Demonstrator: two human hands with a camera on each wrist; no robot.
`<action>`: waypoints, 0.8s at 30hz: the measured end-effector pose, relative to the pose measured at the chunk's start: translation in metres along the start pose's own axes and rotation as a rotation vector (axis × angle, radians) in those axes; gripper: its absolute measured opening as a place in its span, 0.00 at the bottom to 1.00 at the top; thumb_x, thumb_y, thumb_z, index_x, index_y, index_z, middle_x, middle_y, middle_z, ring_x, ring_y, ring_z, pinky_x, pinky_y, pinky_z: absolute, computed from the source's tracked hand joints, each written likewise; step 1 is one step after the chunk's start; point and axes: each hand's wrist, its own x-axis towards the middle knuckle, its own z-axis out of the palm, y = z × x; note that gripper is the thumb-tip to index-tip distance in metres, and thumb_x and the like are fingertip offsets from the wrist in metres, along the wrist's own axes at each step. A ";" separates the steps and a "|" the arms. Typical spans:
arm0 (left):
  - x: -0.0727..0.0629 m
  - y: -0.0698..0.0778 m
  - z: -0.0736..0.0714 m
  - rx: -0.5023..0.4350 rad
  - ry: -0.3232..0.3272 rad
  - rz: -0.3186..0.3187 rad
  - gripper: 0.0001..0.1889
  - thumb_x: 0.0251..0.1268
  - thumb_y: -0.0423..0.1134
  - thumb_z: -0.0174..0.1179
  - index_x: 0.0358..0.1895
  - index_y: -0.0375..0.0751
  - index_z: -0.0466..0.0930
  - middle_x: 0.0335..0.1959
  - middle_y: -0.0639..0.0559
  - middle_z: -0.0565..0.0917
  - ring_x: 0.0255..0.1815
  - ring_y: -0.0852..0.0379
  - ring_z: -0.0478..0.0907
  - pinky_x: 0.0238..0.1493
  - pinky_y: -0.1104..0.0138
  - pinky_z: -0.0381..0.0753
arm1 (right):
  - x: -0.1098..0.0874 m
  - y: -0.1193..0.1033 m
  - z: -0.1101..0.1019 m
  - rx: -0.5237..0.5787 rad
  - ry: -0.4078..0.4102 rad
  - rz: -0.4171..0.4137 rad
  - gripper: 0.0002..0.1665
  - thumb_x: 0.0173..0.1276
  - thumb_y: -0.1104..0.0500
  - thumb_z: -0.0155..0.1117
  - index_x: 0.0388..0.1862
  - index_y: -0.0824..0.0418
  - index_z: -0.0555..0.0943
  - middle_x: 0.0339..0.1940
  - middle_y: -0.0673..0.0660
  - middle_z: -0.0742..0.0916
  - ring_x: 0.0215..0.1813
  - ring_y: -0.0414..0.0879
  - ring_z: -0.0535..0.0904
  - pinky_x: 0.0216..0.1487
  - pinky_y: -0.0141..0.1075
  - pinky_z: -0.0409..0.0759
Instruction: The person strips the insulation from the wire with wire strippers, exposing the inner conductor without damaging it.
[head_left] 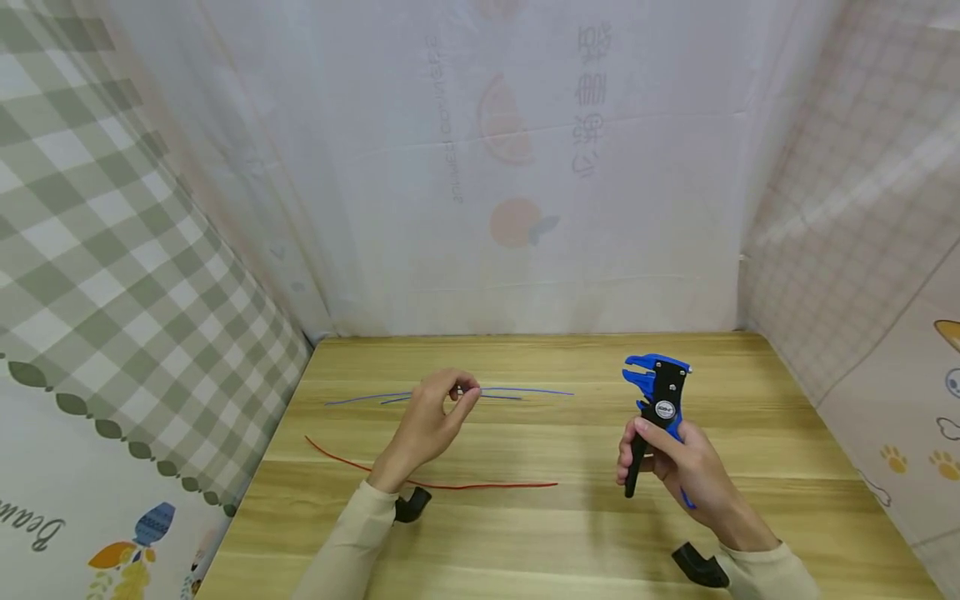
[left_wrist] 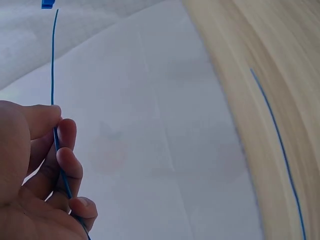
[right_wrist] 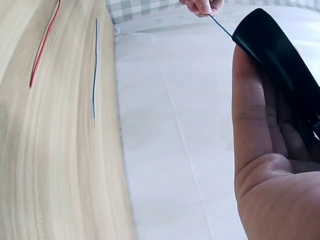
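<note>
My left hand [head_left: 429, 421] pinches a thin blue wire [left_wrist: 52, 60] between thumb and forefinger, and the other fingers curl along its lower length. The wire's free end points up toward a blue tip of the wire stripper at the top of the left wrist view. In my right hand [head_left: 697, 471] I grip that blue and black wire stripper [head_left: 666, 387] upright by its handles, its jaws apart and facing left. A gap separates wire and tool in the head view. The right wrist view shows the stripper's black handle [right_wrist: 280, 55] close up, hiding the tool's head.
A second blue wire [right_wrist: 95, 70] with a bare end lies on the wooden table [head_left: 600, 542] near its back edge. Closer to me lies a curved red wire [head_left: 495, 486], partly behind my left wrist. Cloth walls [head_left: 375, 250] enclose the back and sides.
</note>
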 end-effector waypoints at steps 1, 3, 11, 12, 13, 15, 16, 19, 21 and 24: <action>0.001 0.003 -0.002 0.003 0.018 0.007 0.01 0.82 0.32 0.68 0.47 0.39 0.89 0.41 0.50 0.92 0.41 0.57 0.83 0.46 0.63 0.86 | 0.000 -0.002 0.001 -0.001 -0.002 -0.004 0.24 0.95 0.68 0.31 0.53 0.65 0.80 0.42 0.53 0.92 0.42 0.47 0.93 0.50 0.47 0.96; 0.003 0.008 -0.007 0.009 0.049 0.019 0.01 0.80 0.30 0.69 0.46 0.40 0.89 0.40 0.50 0.92 0.40 0.57 0.84 0.45 0.63 0.86 | 0.000 -0.005 0.004 -0.009 -0.007 -0.018 0.24 0.95 0.69 0.31 0.53 0.66 0.79 0.42 0.54 0.92 0.42 0.48 0.94 0.50 0.46 0.96; 0.006 0.027 -0.023 0.004 0.170 0.083 0.04 0.76 0.28 0.73 0.43 0.40 0.90 0.37 0.51 0.92 0.37 0.55 0.82 0.40 0.62 0.84 | 0.002 -0.014 0.013 0.068 -0.113 -0.054 0.29 0.94 0.69 0.22 0.57 0.70 0.78 0.46 0.57 0.92 0.47 0.50 0.95 0.53 0.46 0.95; 0.007 0.029 -0.025 0.008 0.180 0.093 0.04 0.75 0.28 0.73 0.43 0.41 0.90 0.37 0.51 0.92 0.36 0.56 0.82 0.40 0.63 0.83 | 0.002 -0.014 0.015 0.065 -0.131 -0.063 0.30 0.93 0.70 0.21 0.58 0.70 0.78 0.47 0.57 0.92 0.47 0.51 0.94 0.54 0.46 0.95; 0.007 0.032 -0.027 0.011 0.189 0.100 0.04 0.75 0.28 0.73 0.43 0.41 0.90 0.36 0.51 0.91 0.36 0.56 0.81 0.41 0.64 0.82 | 0.003 -0.015 0.016 0.055 -0.150 -0.074 0.30 0.93 0.70 0.20 0.58 0.71 0.77 0.48 0.57 0.92 0.48 0.51 0.94 0.54 0.46 0.95; 0.008 0.036 -0.030 0.021 0.206 0.117 0.05 0.74 0.27 0.74 0.42 0.41 0.90 0.36 0.52 0.91 0.36 0.56 0.80 0.41 0.66 0.79 | 0.004 -0.015 0.019 0.024 -0.170 -0.085 0.30 0.92 0.71 0.20 0.59 0.72 0.77 0.48 0.57 0.91 0.47 0.51 0.94 0.53 0.46 0.95; 0.008 0.038 -0.032 0.026 0.213 0.122 0.05 0.73 0.27 0.74 0.42 0.41 0.90 0.36 0.52 0.91 0.36 0.57 0.80 0.42 0.67 0.78 | 0.004 -0.016 0.021 -0.002 -0.168 -0.081 0.30 0.92 0.71 0.21 0.58 0.72 0.77 0.47 0.56 0.91 0.47 0.50 0.94 0.53 0.46 0.95; 0.009 0.044 -0.036 0.037 0.228 0.132 0.05 0.73 0.27 0.74 0.42 0.41 0.91 0.35 0.52 0.92 0.35 0.56 0.80 0.41 0.66 0.76 | 0.004 -0.018 0.026 -0.074 -0.157 -0.061 0.28 0.92 0.71 0.23 0.57 0.71 0.77 0.46 0.55 0.92 0.46 0.49 0.94 0.53 0.46 0.94; 0.009 0.045 -0.039 0.042 0.233 0.139 0.05 0.73 0.27 0.74 0.42 0.41 0.91 0.36 0.52 0.92 0.35 0.54 0.80 0.41 0.65 0.75 | 0.004 -0.019 0.029 -0.118 -0.142 -0.041 0.27 0.93 0.71 0.24 0.56 0.70 0.77 0.45 0.54 0.92 0.46 0.48 0.94 0.53 0.45 0.94; 0.009 0.047 -0.041 0.046 0.234 0.141 0.05 0.73 0.27 0.74 0.42 0.41 0.91 0.36 0.52 0.92 0.35 0.54 0.79 0.42 0.65 0.74 | 0.005 -0.020 0.031 -0.165 -0.139 -0.041 0.26 0.93 0.71 0.26 0.55 0.70 0.77 0.44 0.53 0.92 0.45 0.50 0.94 0.54 0.45 0.93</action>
